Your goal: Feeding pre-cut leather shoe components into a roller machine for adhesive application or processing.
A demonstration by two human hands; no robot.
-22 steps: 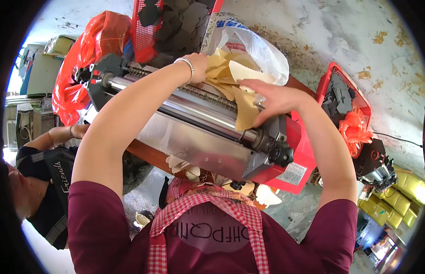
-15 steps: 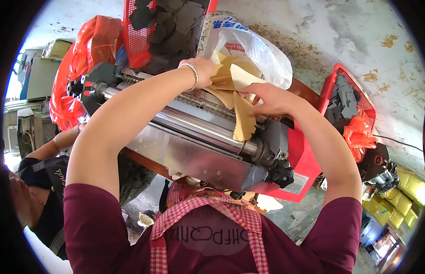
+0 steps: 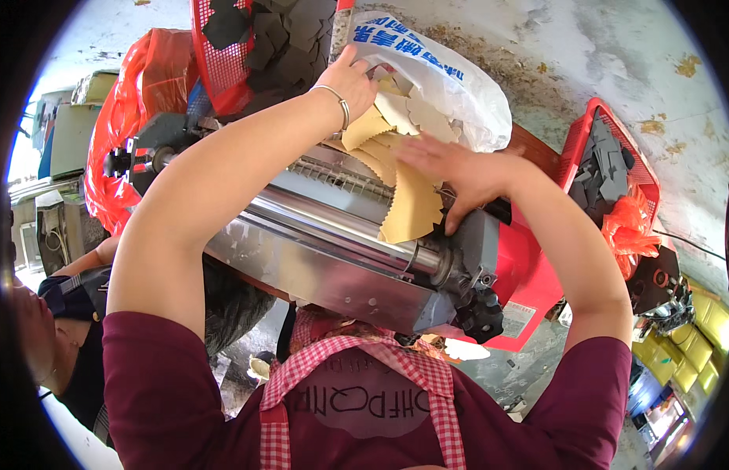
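My left hand [image 3: 350, 88], a bracelet on its wrist, is at the near-left edge of a white plastic bag [image 3: 466, 86]. Its visible fingers are apart; whether they touch the bag is unclear. My right hand [image 3: 452, 171] is spread, palm down, over tan sheet pieces [image 3: 411, 205] with scalloped edges, its thumb apart. These pieces overlap across a machine with shiny metal rollers [image 3: 325, 223], one hanging over the front roller. Paler cut pieces [image 3: 396, 108] lie in the bag's mouth. The right fingertips are blurred.
Red baskets of dark grey pieces stand behind the machine [image 3: 259, 47] and to the right [image 3: 603, 164]. Orange plastic bags [image 3: 149, 94] hang at the left. A black knob [image 3: 480, 315] juts from the machine's near-right end. Another person [image 3: 70, 313] is at the left.
My left hand has moved up to the bag's edge. My right hand has spread out flat over the tan pieces. The bag's mouth shows more pale pieces.
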